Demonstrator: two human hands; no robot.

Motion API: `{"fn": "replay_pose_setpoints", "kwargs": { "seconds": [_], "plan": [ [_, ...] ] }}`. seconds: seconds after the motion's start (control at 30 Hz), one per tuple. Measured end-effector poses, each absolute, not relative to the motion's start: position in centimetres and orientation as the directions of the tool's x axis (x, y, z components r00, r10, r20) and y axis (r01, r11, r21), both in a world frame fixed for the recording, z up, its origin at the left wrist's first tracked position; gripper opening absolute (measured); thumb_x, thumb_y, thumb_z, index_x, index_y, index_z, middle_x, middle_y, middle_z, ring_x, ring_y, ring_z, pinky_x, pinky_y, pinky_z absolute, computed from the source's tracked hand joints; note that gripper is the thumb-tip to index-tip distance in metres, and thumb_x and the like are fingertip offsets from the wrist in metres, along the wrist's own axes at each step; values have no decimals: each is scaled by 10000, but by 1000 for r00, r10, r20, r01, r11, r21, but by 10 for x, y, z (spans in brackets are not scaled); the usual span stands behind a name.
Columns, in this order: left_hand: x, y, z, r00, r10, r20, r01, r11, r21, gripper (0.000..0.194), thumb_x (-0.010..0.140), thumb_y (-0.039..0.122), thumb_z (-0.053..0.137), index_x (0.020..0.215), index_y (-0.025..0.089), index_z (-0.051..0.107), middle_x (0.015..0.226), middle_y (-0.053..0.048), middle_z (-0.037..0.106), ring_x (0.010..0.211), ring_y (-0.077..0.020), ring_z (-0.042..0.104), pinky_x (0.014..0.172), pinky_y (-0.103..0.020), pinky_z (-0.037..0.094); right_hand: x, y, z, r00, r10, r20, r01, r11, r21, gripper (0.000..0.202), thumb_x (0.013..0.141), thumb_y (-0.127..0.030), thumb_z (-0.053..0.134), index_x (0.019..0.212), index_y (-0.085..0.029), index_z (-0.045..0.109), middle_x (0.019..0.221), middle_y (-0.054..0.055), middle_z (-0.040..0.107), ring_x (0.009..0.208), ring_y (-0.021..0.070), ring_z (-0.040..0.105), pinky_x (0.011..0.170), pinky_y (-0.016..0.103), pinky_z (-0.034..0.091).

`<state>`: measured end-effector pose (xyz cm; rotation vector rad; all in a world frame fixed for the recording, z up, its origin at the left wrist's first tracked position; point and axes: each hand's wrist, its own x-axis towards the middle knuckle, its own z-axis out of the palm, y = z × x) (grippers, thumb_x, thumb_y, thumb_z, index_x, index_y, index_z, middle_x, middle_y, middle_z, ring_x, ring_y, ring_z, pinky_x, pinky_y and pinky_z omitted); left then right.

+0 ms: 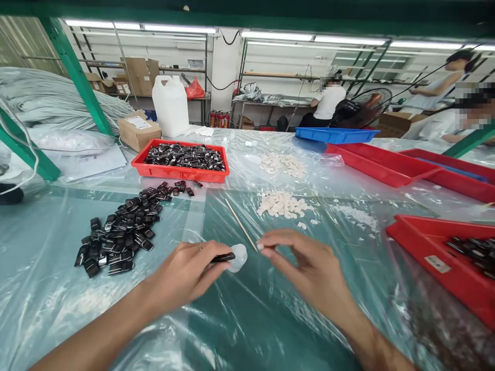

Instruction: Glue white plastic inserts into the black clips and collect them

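My left hand (193, 268) pinches a small black piece (224, 257) just left of a translucent round disc (238, 257). To its right, my right hand (305, 268) has thumb and forefinger closed on a tiny whitish piece (260, 247). A thin wooden stick (240, 223) lies on the plastic sheet, its near end by the right fingertips. Black pieces (127, 226) are heaped at the left. Beyond the hands lies a pile of small off-white pieces (284, 204).
A red tray (180, 174) of black pieces stands behind the heap, near a white jug (170, 105) and a carton (138, 131). Another red tray (425, 247) is at the right, with red and blue trays (336, 135) behind. People are in the background.
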<state>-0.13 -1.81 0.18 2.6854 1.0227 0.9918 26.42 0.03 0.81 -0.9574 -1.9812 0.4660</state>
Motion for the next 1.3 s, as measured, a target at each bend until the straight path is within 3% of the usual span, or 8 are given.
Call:
{"fn": "replay_pose_setpoints", "kwargs": {
  "seconds": [0.13, 0.43, 0.53, 0.67, 0.8, 0.93, 1.1, 1.3],
  "plan": [
    [11, -26, -4, 556, 613, 561, 536, -781, 322, 176, 1090, 305, 440, 1205, 214, 537, 912, -8, 743, 579, -127, 633, 534, -250, 470, 241, -18, -1, -361, 719, 593, 212, 683, -699, 337, 894, -88, 692, 1116, -341, 694, 999, -21, 762, 906, 149, 730, 766, 271, 605],
    [15, -30, -5, 566, 624, 539, 510, -778, 366, 187, 1090, 268, 431, 1245, 220, 525, 918, -6, 727, 567, -132, 617, 543, -266, 485, 228, -24, -16, -255, 703, 664, 159, 708, -688, 406, 863, -15, 677, 1121, -325, 720, 1007, 3, 749, 919, 168, 725, 767, 318, 622],
    [18, -34, -6, 523, 670, 527, 481, -742, 467, 187, 1077, 256, 475, 1252, 236, 537, 889, 4, 720, 564, -121, 613, 541, -246, 475, 221, -30, -18, -185, 722, 667, 167, 692, -702, 407, 867, -36, 675, 1124, -346, 727, 989, -8, 730, 887, 164, 720, 741, 313, 625],
    [23, -39, -12, 428, 773, 468, 410, -628, 662, 182, 1054, 253, 521, 1226, 277, 576, 690, 55, 636, 495, -118, 572, 499, -242, 446, 212, -39, -18, -72, 776, 627, 186, 628, -756, 391, 878, -120, 672, 1115, -425, 733, 938, -17, 710, 828, 196, 714, 682, 362, 638],
    [25, -40, -19, 374, 804, 463, 311, -579, 754, 177, 1033, 253, 544, 1193, 290, 607, 617, 58, 587, 462, -131, 562, 457, -261, 429, 208, -45, -19, -68, 840, 539, 198, 541, -818, 396, 868, -202, 686, 1107, -514, 738, 922, -15, 713, 803, 235, 722, 658, 420, 649],
    [30, -43, -24, 324, 832, 450, 244, -534, 810, 135, 1028, 281, 557, 1138, 285, 635, 543, 66, 530, 411, -134, 501, 425, -279, 396, 206, -48, -18, -41, 825, 564, 190, 560, -806, 426, 867, -199, 677, 1113, -541, 739, 896, -12, 708, 796, 237, 718, 658, 423, 651],
    [38, -44, -22, 267, 851, 452, 138, -498, 856, 89, 1016, 338, 588, 1079, 284, 618, 534, 67, 516, 377, -122, 472, 399, -279, 386, 209, -44, -2, -55, 846, 530, 71, 533, -843, 316, 849, -217, 728, 1028, -473, 775, 836, -19, 711, 761, 197, 708, 632, 335, 641],
    [40, -43, -23, 330, 870, 366, 103, -419, 902, 122, 1028, 397, 562, 1031, 275, 572, 559, 62, 520, 366, -113, 479, 379, -267, 367, 210, -39, -3, -8, 875, 483, -76, 481, -873, 150, 836, -203, 769, 876, -347, 780, 756, -17, 681, 704, 134, 674, 620, 243, 596]
  ]
}}
